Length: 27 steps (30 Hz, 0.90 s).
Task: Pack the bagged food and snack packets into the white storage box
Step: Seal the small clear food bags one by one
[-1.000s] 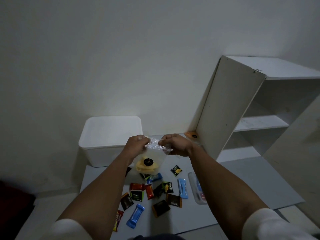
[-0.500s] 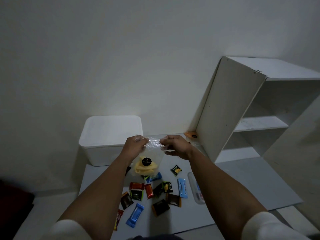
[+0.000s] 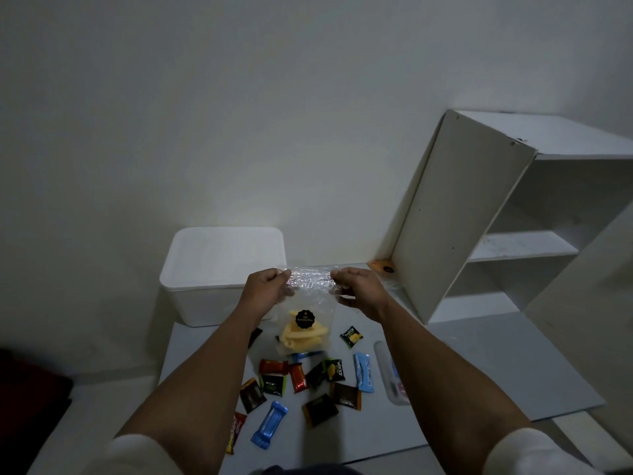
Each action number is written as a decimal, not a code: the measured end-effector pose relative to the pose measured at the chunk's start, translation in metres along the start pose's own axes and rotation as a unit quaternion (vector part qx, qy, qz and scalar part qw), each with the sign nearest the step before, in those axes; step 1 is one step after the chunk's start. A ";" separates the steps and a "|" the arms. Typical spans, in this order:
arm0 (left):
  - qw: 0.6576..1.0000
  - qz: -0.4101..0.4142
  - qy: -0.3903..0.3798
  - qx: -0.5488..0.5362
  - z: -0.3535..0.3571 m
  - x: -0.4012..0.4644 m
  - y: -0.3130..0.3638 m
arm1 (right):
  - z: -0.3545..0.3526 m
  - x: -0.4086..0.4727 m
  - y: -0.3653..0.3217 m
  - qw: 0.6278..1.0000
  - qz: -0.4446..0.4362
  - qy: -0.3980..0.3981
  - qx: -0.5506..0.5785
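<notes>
A clear plastic bag [image 3: 305, 323] with yellow food and a black round sticker hangs in the air above the mat. My left hand [image 3: 265, 287] pinches its top left corner and my right hand [image 3: 358, 287] pinches its top right corner, stretching the top edge between them. The white storage box [image 3: 219, 299] stands behind on the left with its lid on. Several small snack packets [image 3: 308, 382] in red, brown, green and blue lie scattered on the grey mat [image 3: 479, 371] below the bag.
A white shelf unit [image 3: 496, 217] leans at the right, against the wall. An orange packet [image 3: 382, 267] lies at its foot. A clear flat packet [image 3: 392, 375] lies on the mat at the right of the snacks. A dark red object [image 3: 27, 389] sits at the left edge.
My hands have moved apart, pulling the bag's top edge wide and flat; earlier it was bunched between them. The bag hangs slightly to the left of where it was.
</notes>
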<state>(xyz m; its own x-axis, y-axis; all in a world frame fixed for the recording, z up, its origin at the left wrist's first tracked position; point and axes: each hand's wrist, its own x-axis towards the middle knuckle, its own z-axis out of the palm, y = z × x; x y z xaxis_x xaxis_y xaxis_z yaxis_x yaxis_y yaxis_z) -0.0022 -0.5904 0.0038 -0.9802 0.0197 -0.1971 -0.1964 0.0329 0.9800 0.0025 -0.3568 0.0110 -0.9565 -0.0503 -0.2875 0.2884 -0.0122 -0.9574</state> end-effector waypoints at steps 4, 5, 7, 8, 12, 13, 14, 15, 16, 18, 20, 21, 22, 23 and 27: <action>1.000 0.002 -0.008 0.017 0.007 0.002 0.000 | -0.010 0.000 0.003 1.000 0.010 -0.011 -0.006; 1.000 0.000 -0.015 0.020 0.010 0.002 0.000 | -0.011 0.000 0.004 1.000 0.010 -0.012 -0.009; 0.999 -0.002 -0.028 0.027 0.015 0.004 0.000 | -0.014 0.000 0.004 1.000 0.011 -0.013 -0.016; 0.999 -0.003 -0.034 0.030 0.018 0.005 0.000 | -0.016 0.000 0.004 1.000 0.011 -0.013 -0.022; 0.998 -0.006 -0.052 0.035 0.031 0.007 -0.001 | -0.025 0.001 0.006 0.999 0.007 -0.007 -0.045; 0.998 -0.006 -0.057 0.036 0.035 0.008 -0.001 | -0.028 0.003 0.008 0.999 0.004 -0.002 -0.053; 0.998 -0.006 -0.060 0.036 0.039 0.008 -0.002 | -0.032 0.005 0.010 0.998 0.001 0.002 -0.060; 0.997 -0.007 -0.062 0.037 0.044 0.009 -0.002 | -0.035 0.006 0.012 0.998 -0.002 0.009 -0.064; 0.997 -0.009 -0.061 0.039 0.048 0.010 -0.003 | -0.039 0.007 0.014 0.997 -0.005 0.015 -0.071; 0.997 -0.013 -0.061 0.042 0.056 0.012 -0.005 | -0.047 0.009 0.017 0.995 -0.008 0.026 -0.094; 0.996 -0.020 -0.066 0.051 0.065 0.013 -0.007 | -0.058 0.010 0.016 0.993 -0.009 0.023 -0.119; 0.995 -0.024 -0.074 0.058 0.070 0.013 -0.008 | -0.063 0.011 0.016 0.991 -0.013 0.013 -0.135; 0.994 -0.027 -0.084 0.065 0.075 0.014 -0.009 | -0.067 0.013 0.015 0.988 -0.020 0.000 -0.154; 0.993 -0.029 -0.093 0.072 0.082 0.014 -0.010 | -0.071 0.015 0.015 0.985 -0.027 -0.011 -0.170; 0.992 -0.034 -0.090 0.078 0.108 0.020 -0.010 | -0.087 0.026 0.013 0.981 -0.043 -0.038 -0.185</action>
<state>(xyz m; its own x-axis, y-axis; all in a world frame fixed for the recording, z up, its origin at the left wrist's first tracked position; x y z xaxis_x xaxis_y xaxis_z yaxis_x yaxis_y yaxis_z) -0.0169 -0.4819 -0.0126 -0.9412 0.1903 -0.2791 -0.2426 0.1945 0.9504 -0.0229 -0.2710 -0.0113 -0.9665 -0.1386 -0.2162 0.1578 0.3436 -0.9258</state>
